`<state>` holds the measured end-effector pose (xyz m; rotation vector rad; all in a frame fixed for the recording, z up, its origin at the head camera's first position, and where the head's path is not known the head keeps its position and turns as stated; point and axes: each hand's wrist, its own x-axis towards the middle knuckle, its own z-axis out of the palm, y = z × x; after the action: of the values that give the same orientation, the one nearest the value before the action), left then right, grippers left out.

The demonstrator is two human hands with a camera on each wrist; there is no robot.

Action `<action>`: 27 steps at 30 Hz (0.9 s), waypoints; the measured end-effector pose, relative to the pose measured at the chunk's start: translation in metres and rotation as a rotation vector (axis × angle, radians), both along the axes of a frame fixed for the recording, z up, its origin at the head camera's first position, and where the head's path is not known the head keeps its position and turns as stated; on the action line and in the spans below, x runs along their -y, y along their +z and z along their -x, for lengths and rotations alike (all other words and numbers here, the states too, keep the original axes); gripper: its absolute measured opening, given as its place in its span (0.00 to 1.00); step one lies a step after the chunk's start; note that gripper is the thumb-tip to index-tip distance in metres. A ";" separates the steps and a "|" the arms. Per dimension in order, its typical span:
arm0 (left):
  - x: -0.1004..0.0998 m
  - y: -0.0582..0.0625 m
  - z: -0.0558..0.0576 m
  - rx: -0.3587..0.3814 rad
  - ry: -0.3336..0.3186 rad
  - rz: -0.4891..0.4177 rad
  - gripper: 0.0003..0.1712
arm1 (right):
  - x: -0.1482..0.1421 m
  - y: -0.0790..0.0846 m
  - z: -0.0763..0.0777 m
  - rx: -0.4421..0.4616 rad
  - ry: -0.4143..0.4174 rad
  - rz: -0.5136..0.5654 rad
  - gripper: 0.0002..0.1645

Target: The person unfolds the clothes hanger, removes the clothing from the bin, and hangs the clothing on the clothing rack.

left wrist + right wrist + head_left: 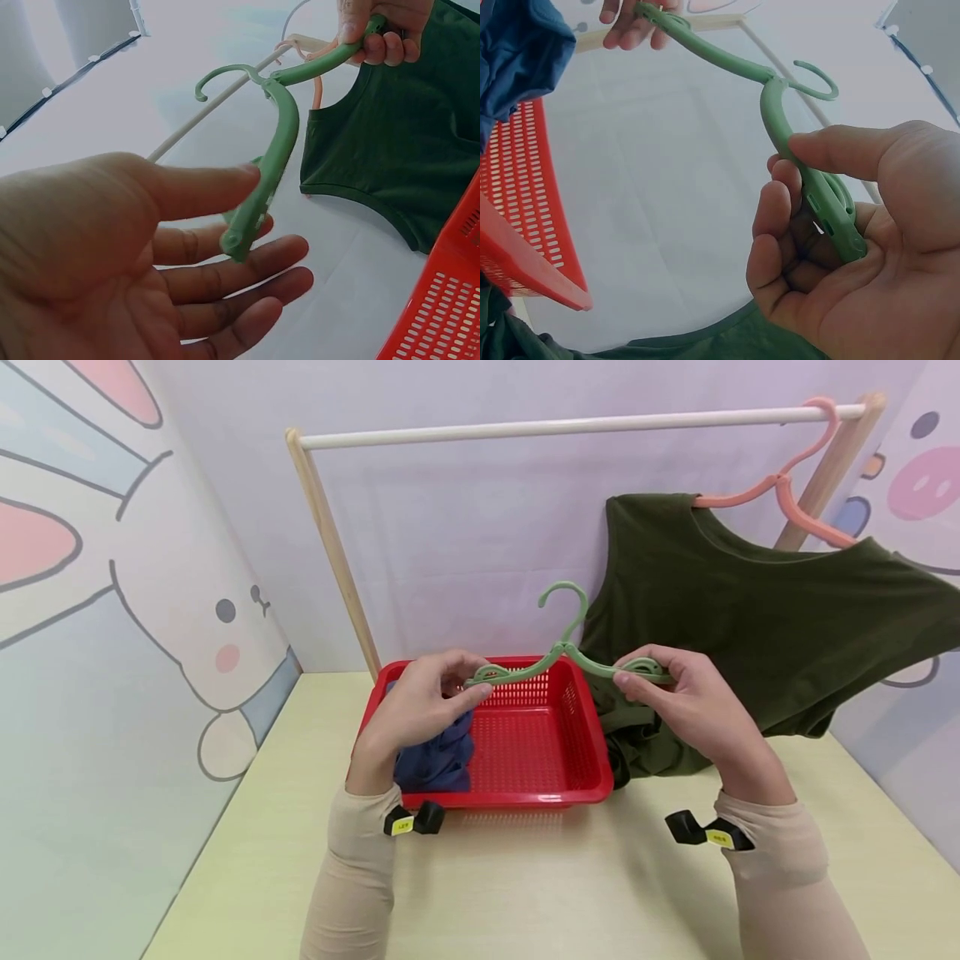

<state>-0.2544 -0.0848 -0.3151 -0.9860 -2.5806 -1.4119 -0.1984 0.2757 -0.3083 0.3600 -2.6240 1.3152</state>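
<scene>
A green plastic clothes hanger (539,665) is held up between both hands over the red basket (492,799), its hook upward. My left hand (422,702) pinches the hanger's left arm between thumb and fingers, the other fingers spread in the left wrist view. On the other side, my right hand (693,697) grips the right arm, its fingers curled round it with the thumb on top, as the right wrist view shows. Dark blue cloth (438,758) lies in the basket's left part, beneath the left hand.
Behind stands a garment rack with a white rail (525,433) and wooden posts. From the rail's right end a pink hanger (782,485) carries a dark green sleeveless top (750,618), whose lower part drapes beside the basket. Pale tabletop (555,893) shows in front.
</scene>
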 end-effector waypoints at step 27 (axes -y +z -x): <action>-0.019 -0.009 0.000 0.042 0.000 -0.138 0.11 | 0.016 -0.005 0.001 -0.012 0.049 0.027 0.10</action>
<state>-0.2544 -0.0659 -0.3242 -0.9472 -2.4709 -1.6031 -0.1993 0.2600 -0.3135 0.4295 -2.6004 1.3580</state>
